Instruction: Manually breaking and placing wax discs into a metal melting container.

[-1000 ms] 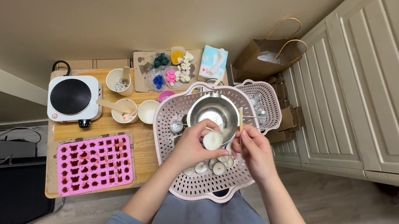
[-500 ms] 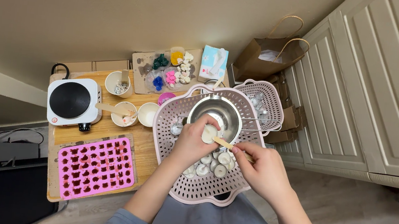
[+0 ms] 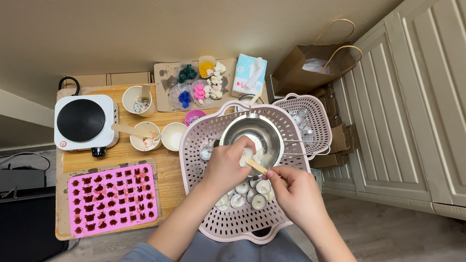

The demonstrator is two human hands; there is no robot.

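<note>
Nearest me, my right hand (image 3: 295,194) had dropped from the bowl's rim and pinched a wooden stick (image 3: 258,166), while my left hand (image 3: 225,164) stayed clamped on a small white cup (image 3: 246,155) at the near edge of the steel bowl (image 3: 255,137). More cups (image 3: 254,193) crowded the pink basket (image 3: 214,140). Open room lay left, over the pink mould (image 3: 112,198); the hotplate (image 3: 83,122) sat farther.

At the centre of the frame, the left hand (image 3: 228,165) holds a small white cup (image 3: 246,156) over the steel bowl (image 3: 253,137). The right hand (image 3: 295,193) pokes it with a wooden stick (image 3: 256,166), probably scraping. Both are above the pink basket (image 3: 234,222); a pink mould (image 3: 113,199) lies lower left on the bench (image 3: 125,151).
</note>
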